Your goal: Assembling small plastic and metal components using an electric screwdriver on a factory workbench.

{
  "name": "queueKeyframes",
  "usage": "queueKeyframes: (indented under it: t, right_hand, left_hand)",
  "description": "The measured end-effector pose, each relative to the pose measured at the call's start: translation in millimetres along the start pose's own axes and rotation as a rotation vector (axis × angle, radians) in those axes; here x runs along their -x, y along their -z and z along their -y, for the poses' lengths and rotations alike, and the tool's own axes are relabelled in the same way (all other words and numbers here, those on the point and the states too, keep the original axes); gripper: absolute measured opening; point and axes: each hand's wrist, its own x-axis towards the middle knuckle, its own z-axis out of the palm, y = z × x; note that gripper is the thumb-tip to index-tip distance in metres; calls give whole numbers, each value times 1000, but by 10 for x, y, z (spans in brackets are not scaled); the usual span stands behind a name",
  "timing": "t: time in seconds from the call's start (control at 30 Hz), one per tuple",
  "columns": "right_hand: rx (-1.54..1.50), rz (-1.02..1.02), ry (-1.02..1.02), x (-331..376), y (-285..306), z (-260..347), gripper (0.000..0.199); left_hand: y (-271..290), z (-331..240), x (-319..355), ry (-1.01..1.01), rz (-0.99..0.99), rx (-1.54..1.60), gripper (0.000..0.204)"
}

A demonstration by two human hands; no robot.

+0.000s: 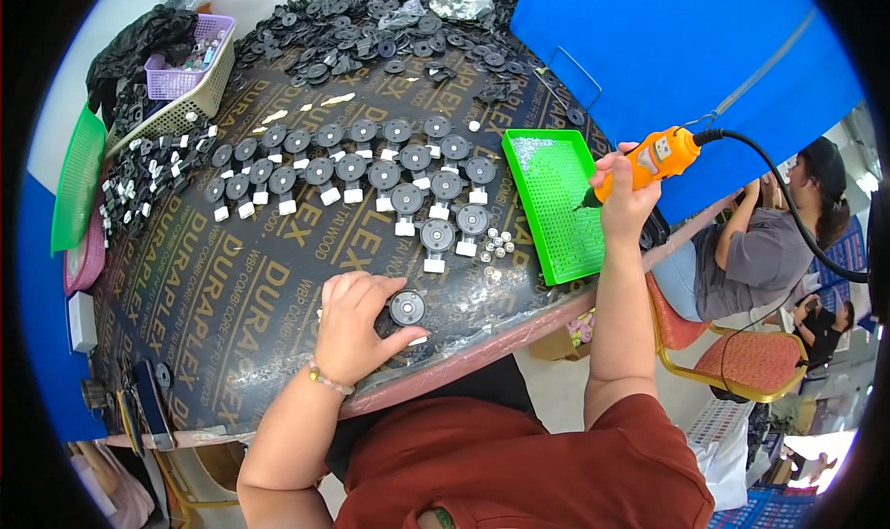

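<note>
Your left hand (362, 325) curls thumb and fingers around a black round part (407, 308) at the near side of the tabletop (209, 283). Your right hand (626, 195) grips an orange electric screwdriver (663, 155), its tip at the right edge of the green tray (554, 209). Farther off, left of the tray, lie rows of black discs (350, 166).
</note>
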Motion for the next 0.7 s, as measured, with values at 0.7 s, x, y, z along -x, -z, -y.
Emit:
queueKeyframes:
  t: [0.7]
  right_hand:
    - [-731,619,-293,1116,-1438,889,61]
  left_hand:
    - [-55,75,58,42,16,105,51]
